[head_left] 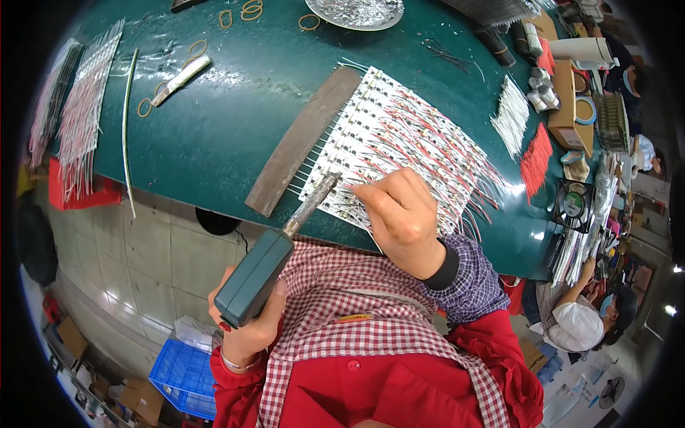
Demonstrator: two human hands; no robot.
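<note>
My left hand [250,321] is closed round the dark green handle of a soldering iron [257,274]. The iron's worn metal tip reaches up and right onto a panel of white circuit boards [335,160]. Close beside the tip, my right hand [403,217] is pinched, apparently on the end of a thin wire [349,187]. Red, white and black wires [435,139] trail to the right from the rows of boards, partly under my right hand. A flat brown bar [303,143] lies along the panel's left side, over thin pins or leads.
Wired panels [89,107] hang over the table's left edge near a red bin [78,189]. A metal dish [357,11] is at the back. To the right lie bundles of white wires [510,118] and red wires [535,162], a small fan [573,205] and a cardboard box [567,107]. Another person [578,321] works nearby.
</note>
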